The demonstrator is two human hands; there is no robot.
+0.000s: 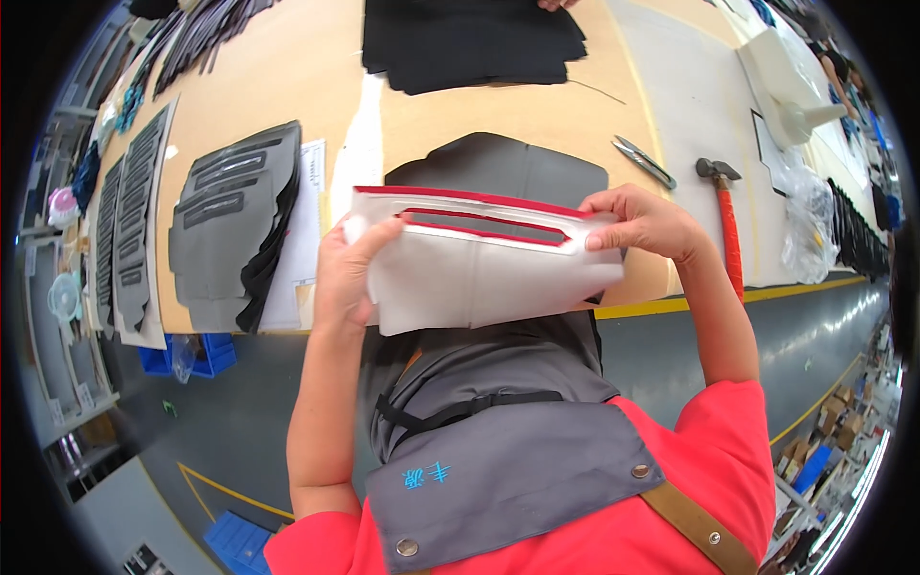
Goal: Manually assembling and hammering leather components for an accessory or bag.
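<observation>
Between my two hands is a pale grey-white template panel (431,278) with a red top edge and a long, red-rimmed slot. My left hand (347,264) pinches its left end, thumb on the face near the slot's end. At the right end, my right hand (642,222) grips it with thumb in front and fingers over the top edge. Behind the panel a dark grey cut piece (498,168) lies on the table, and its grey shows through the slot. Whether the panel touches that piece I cannot tell.
Left on the table (316,96) are stacked grey pieces with dark slots (225,225). Black sheets (470,48) lie at the far side, a person's hand (556,5) beside them. Snips (644,163) and a red-handled hammer (726,220) are on the right. Blue bins (206,356) stand below the edge.
</observation>
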